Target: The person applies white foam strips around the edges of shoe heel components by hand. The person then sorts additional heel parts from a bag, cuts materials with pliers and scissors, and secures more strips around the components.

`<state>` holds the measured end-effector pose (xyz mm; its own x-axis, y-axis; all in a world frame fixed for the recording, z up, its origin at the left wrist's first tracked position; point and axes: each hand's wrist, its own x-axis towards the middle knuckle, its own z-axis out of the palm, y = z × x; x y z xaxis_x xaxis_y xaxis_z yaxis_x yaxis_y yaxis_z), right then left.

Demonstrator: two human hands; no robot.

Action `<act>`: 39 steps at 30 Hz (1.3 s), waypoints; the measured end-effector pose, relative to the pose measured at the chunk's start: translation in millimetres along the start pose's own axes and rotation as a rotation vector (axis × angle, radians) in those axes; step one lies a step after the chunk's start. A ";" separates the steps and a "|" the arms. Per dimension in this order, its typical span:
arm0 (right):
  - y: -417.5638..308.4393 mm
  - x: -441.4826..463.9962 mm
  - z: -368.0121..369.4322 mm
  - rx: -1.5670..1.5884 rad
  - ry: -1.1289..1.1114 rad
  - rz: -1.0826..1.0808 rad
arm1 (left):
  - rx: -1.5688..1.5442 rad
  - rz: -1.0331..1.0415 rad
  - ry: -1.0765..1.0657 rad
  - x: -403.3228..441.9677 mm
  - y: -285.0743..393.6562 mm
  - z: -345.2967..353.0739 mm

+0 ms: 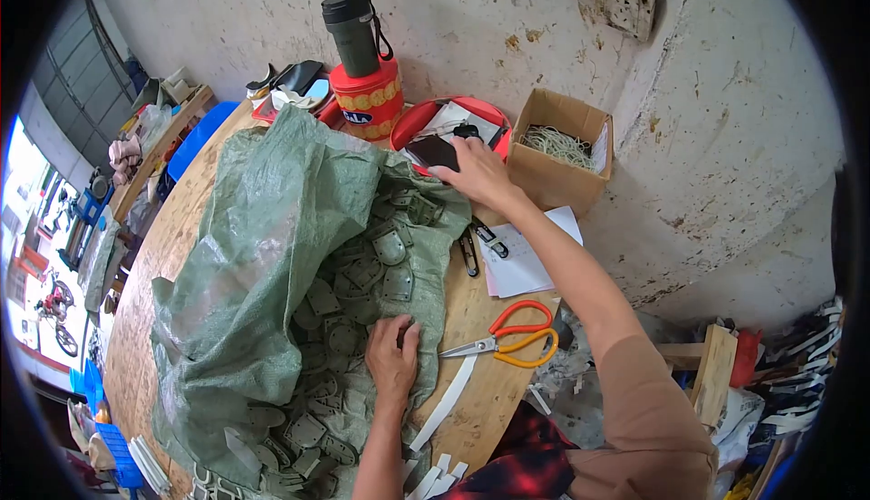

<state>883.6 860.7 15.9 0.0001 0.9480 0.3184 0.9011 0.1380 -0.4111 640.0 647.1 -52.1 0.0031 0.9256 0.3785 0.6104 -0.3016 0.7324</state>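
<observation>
Dark flat object (432, 153) in grip of right hand (481, 175), hold of left hand (390, 360) unclear

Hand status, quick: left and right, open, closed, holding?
Left hand: loosely curled at the green sack; can't tell whether it holds anything.
Right hand: thumb and fingers at a dark flat object over the red tray; grip unclear.

A red tub (380, 100) with a yellow pattern, near the wall (227, 20) at the far side of the worktop (480, 396), carries a small dark blue badge (359, 119) low on its front. White capital letters on it end in "ALA"; the beginning is unclear. Faint marks on a white paper sheet (526, 274), farther right, are too small to read.
</observation>
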 end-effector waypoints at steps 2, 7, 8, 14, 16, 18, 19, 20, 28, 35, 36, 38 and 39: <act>-7.4 21.1 7.4 -0.052 -0.136 0.130 | -0.003 0.003 0.001 -0.4 0.9 0.8; -6.0 47.4 18.4 0.001 -0.213 0.164 | -0.017 0.000 0.000 -0.3 -2.0 1.7; -1.6 49.1 17.6 0.047 -0.222 0.148 | -0.015 0.000 0.002 0.2 -2.1 0.9; 32.0 54.2 13.2 -0.027 -0.090 -0.016 | 0.003 0.002 0.005 -1.1 1.4 0.2; 39.2 50.6 18.6 0.071 -0.154 -0.041 | -0.006 0.011 0.011 0.5 -0.2 0.4; 23.6 44.5 13.5 0.076 -0.237 0.082 | -0.001 -0.004 0.005 0.9 0.3 0.4; 13.2 41.8 11.1 0.080 -0.280 0.147 | -0.002 -0.006 0.001 0.9 0.6 -0.1; 6.2 43.8 12.7 0.039 -0.303 0.180 | -0.002 -0.010 -0.004 0.7 1.0 -0.3; -11.8 62.2 15.0 -0.152 -0.522 0.156 | -0.009 -0.012 0.003 0.9 -0.1 0.4; 21.9 66.7 30.9 0.213 -0.417 0.057 | -0.017 -0.016 0.009 0.9 -0.2 0.3; 20.6 61.3 27.1 0.271 -0.351 0.073 | -0.016 -0.009 0.012 1.0 -0.9 0.7; 13.2 45.2 13.9 0.272 -0.193 0.072 | -0.012 0.001 0.019 0.4 -3.2 1.2; 2.4 31.0 -1.5 0.214 -0.103 0.053 | -0.007 -0.002 0.016 0.3 -3.5 1.0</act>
<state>886.5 890.1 26.0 -0.0095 0.9781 0.2077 0.7885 0.1350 -0.6000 638.6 648.6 -55.1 -0.0111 0.9223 0.3863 0.6046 -0.3015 0.7373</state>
